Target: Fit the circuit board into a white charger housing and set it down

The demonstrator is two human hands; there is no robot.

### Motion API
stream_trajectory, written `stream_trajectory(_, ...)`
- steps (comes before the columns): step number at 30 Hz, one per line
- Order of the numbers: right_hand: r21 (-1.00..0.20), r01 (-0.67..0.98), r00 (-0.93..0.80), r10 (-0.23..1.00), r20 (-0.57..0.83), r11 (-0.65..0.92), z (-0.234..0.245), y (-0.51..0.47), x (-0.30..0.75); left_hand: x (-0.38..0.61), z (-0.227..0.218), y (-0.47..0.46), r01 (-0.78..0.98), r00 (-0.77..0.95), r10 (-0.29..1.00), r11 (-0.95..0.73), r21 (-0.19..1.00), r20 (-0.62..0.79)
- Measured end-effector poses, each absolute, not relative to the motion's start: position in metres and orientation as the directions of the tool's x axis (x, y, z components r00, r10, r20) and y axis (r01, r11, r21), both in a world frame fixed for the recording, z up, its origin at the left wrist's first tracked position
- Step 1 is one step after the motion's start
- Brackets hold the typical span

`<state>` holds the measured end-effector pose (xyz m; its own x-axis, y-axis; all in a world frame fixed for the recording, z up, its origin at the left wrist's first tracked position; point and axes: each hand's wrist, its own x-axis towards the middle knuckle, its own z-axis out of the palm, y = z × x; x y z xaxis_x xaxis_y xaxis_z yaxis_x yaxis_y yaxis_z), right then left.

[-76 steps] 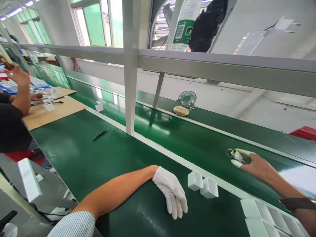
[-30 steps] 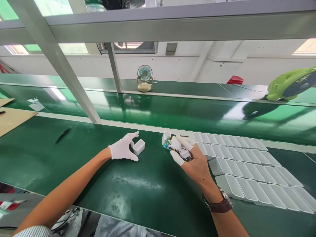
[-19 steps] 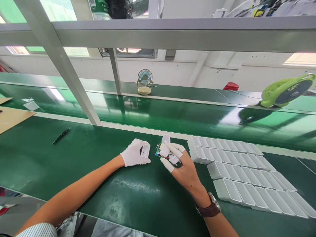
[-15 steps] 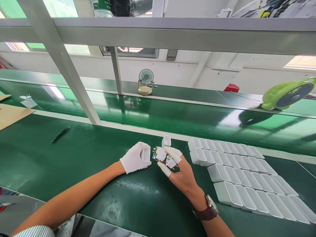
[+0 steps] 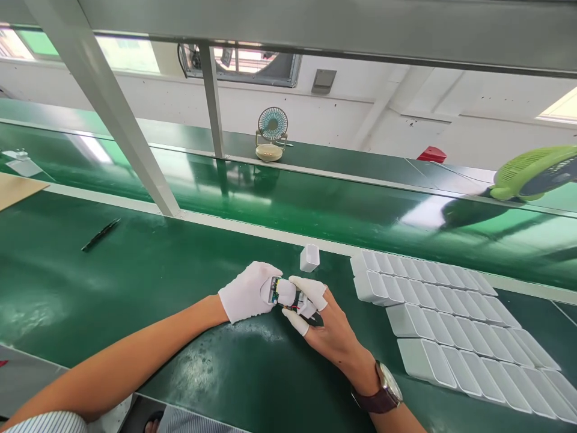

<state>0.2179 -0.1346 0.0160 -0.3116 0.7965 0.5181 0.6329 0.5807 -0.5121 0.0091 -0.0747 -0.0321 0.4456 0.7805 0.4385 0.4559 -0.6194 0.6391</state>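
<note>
Left hand [image 5: 246, 291] grips white shell [image 5: 269, 290]; right hand [image 5: 322, 319] pinches, seemingly, circuit board [image 5: 288, 296].

Glossy green belt [image 5: 148, 270], white plastic shells [image 5: 451, 325]

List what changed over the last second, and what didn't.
The left hand picked the white shell off the belt and turned it toward the right hand, which brought the circuit board against its opening. The spare shell, the shell rows, the pen and the fan stayed put.
</note>
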Motion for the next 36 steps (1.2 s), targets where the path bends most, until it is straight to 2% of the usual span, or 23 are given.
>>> stream_trajectory(6,-0.479,0.659,-0.325,0.794,0.513,0.579,0.014,-0.134,0.217,0.014,-0.007,-0.069,0.528,0.544,0.819,-0.504,0.684,0.184)
stream_trajectory(8,-0.474,0.666,-0.324,0.795,0.513,0.577,0.014,-0.134,0.217,0.015,-0.002,-0.067,0.527,0.569,0.809,-0.497,0.689,0.149)
stream_trajectory(18,-0.464,0.667,-0.341,0.792,0.507,0.584,0.012,-0.133,0.218,0.011,-0.024,-0.073,0.492,0.492,0.845,-0.469,0.733,0.211)
stream_trajectory(30,-0.365,0.664,-0.399,0.722,0.565,0.653,0.017,-0.13,0.217,0.011,-0.025,-0.073,0.469,0.483,0.819,-0.54,0.699,0.308)
stream_trajectory(36,-0.363,0.679,-0.4,0.736,0.546,0.638,0.016,-0.131,0.216,0.012,-0.027,-0.072,0.456,0.475,0.811,-0.558,0.693,0.341)
